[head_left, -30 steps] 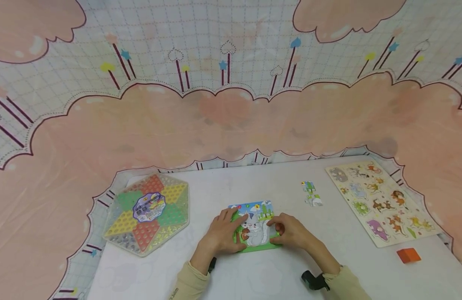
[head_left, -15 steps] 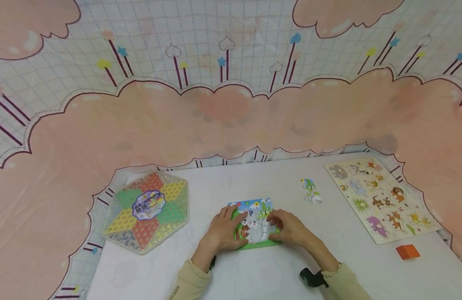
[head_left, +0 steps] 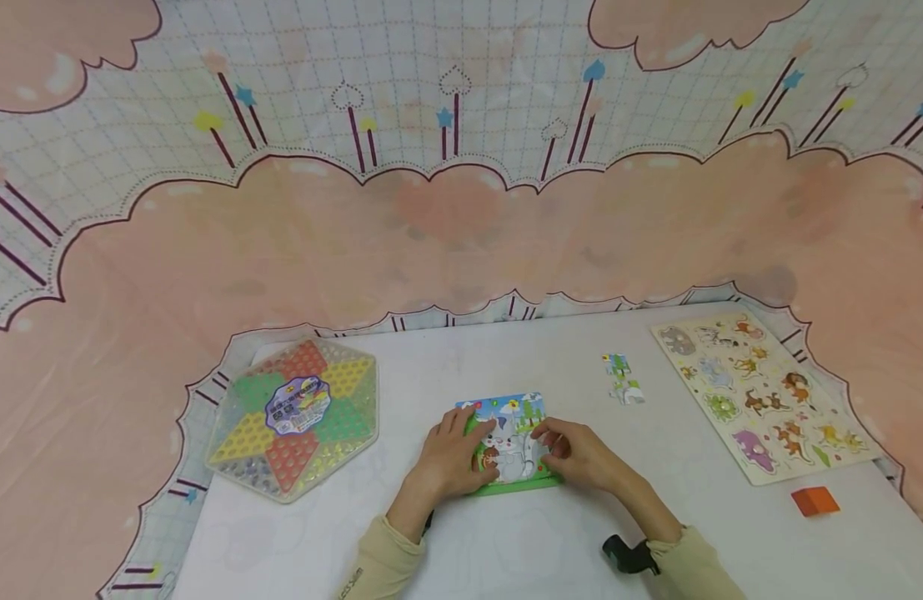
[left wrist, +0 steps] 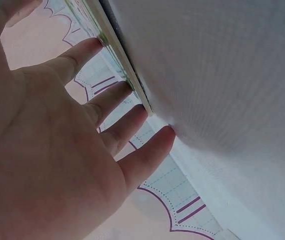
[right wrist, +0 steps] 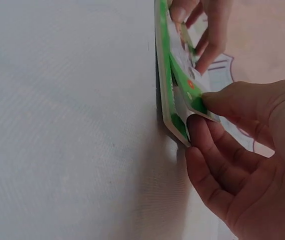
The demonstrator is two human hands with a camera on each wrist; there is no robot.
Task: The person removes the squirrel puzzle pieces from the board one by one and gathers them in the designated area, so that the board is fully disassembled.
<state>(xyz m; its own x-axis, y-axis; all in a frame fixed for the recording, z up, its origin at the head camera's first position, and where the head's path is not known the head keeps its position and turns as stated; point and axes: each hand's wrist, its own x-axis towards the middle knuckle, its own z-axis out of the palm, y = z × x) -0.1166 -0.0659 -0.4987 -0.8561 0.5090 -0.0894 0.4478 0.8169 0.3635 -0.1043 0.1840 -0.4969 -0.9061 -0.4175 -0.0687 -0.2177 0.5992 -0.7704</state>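
A squirrel jigsaw puzzle in a green-edged board lies on the table between both hands. My left hand rests on its left side, thumb over the picture. In the left wrist view, the left fingers are spread and fairly straight, tips along the board's edge. My right hand is at the right edge. There it pinches a green-cornered puzzle piece between thumb and fingers. The piece tilts up from the board, leaving a gap beneath, its far end at the neighbouring pieces.
Two loose puzzle pieces, one blue and green and one white and green, lie beyond the right hand. An animal peg board and an orange block are farther right. A hexagonal Chinese checkers set lies at left.
The right thumb has moved up toward the forefinger at the puzzle's right edge. A greyish patch visible there half a second ago has shrunk. The left hand stays on the board.
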